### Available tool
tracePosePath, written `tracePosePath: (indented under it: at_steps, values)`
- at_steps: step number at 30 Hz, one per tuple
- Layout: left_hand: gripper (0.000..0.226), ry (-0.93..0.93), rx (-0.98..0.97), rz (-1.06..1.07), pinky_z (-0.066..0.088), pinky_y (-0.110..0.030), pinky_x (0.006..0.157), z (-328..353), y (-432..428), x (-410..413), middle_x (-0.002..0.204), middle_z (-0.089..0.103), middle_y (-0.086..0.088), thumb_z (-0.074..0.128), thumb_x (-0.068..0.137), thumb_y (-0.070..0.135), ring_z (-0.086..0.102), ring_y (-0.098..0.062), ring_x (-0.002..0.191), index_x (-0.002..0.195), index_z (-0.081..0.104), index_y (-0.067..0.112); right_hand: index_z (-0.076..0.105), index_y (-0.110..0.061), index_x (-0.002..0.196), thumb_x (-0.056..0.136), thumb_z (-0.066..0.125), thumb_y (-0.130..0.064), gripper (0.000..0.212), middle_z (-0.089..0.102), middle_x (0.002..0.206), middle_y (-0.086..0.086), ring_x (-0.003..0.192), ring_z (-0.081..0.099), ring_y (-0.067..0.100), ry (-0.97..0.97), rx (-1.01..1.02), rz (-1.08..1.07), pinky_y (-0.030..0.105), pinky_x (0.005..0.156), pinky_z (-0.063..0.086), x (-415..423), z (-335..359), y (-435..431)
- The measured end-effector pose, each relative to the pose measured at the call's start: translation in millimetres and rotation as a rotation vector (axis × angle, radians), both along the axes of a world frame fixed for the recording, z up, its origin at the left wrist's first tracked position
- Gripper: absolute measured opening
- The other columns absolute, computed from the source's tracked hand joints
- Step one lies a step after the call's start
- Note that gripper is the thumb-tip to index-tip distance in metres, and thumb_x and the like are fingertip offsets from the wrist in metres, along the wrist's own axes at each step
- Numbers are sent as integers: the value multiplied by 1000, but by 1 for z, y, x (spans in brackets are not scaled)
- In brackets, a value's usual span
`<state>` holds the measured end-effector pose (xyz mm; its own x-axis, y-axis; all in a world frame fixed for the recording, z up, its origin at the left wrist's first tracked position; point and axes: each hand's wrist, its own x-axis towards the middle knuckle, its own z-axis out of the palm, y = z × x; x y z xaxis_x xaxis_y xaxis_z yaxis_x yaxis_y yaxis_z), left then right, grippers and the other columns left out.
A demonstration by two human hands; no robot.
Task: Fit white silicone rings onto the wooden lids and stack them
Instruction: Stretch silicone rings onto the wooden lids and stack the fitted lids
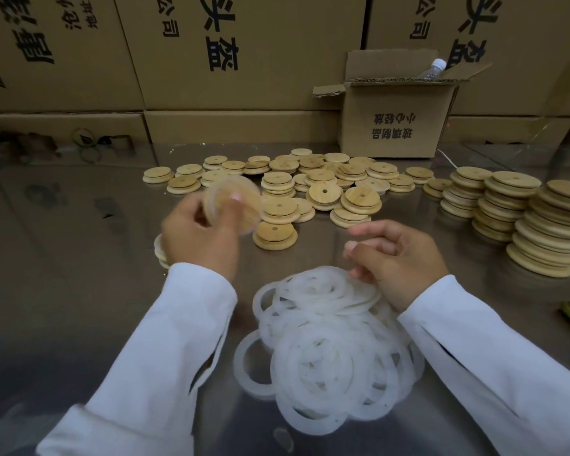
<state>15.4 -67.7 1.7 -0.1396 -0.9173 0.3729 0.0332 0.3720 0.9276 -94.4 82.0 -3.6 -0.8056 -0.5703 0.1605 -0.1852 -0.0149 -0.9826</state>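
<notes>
We hold a blurred wooden lid [232, 205] above the worktop [79, 258] in our left hand [198, 238], fingers and thumb curled round its rim. Our right hand [399, 258] sits curled on the white silicone rings [329, 350] heaped by the near edge; we cannot tell whether it pinches one. Loose lids [310, 185] lie towards the far edge, stacked lids [524, 218] by the right edge.

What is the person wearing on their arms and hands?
Both arms wear long white cloth sleeves, the left sleeve and right sleeve, ending at the wrists. A loose white strip dangles from the left one. The left hand and right hand are bare: no gloves, rings or watch show.
</notes>
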Motion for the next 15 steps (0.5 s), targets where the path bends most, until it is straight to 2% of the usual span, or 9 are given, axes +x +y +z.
tracePosePath:
  at_steps: [2, 3, 5, 7, 10, 12, 15]
  values:
    - [7, 77, 13, 198, 41, -4, 54, 1, -14, 7, 66, 58, 13, 67, 80, 29, 53, 7, 54, 79, 62, 23, 64, -20, 84, 80, 65, -4, 16, 66, 57, 0, 44, 58, 5, 16, 7, -17, 18, 54, 49, -2, 0, 0]
    - [10, 109, 57, 269, 44, -7, 59, 0, -21, 10, 69, 59, 10, 67, 79, 30, 55, 4, 58, 85, 64, 21, 64, -20, 84, 80, 65, -5, 16, 67, 57, 0, 44, 58, 5, 20, 8, -23, 22, 58, 48, -3, 0, 0]
    - [23, 144, 172, 369, 49, -23, 73, -5, -31, 14, 78, 62, 7, 67, 78, 33, 61, -9, 80, 98, 65, 21, 64, -20, 84, 81, 65, -5, 16, 67, 57, 0, 44, 58, 5, 21, 9, -33, 25, 62, 47, -4, 0, 0]
    - [32, 141, 276, 419, 46, -31, 79, -13, -40, 18, 79, 58, 11, 69, 75, 35, 58, -23, 103, 105, 61, 24, 64, -20, 84, 81, 64, -4, 16, 66, 56, -3, 43, 57, 4, 21, 15, -40, 23, 58, 50, -5, 1, 1]
    - [34, 46, 382, 409, 46, -40, 91, -22, -49, 21, 88, 60, 5, 70, 74, 36, 55, -29, 108, 103, 59, 24, 64, -19, 83, 81, 63, -3, 16, 65, 53, -4, 42, 56, 4, 7, 6, -54, 13, 48, 48, -8, 2, 2]
    - [33, -36, 414, 391, 44, -46, 96, -24, -53, 22, 102, 63, -1, 68, 74, 39, 54, -32, 110, 101, 60, 22, 64, -19, 84, 82, 63, -3, 16, 65, 53, -4, 42, 56, 4, 7, 16, -62, 13, 48, 47, -10, 2, 2]
    - [31, -237, 436, 376, 38, -47, 101, -19, -53, 24, 120, 57, -10, 64, 77, 43, 46, -34, 118, 99, 60, 21, 64, -19, 84, 81, 63, -4, 16, 65, 54, -3, 43, 57, 4, 10, 42, -64, 15, 51, 49, -11, 0, 2]
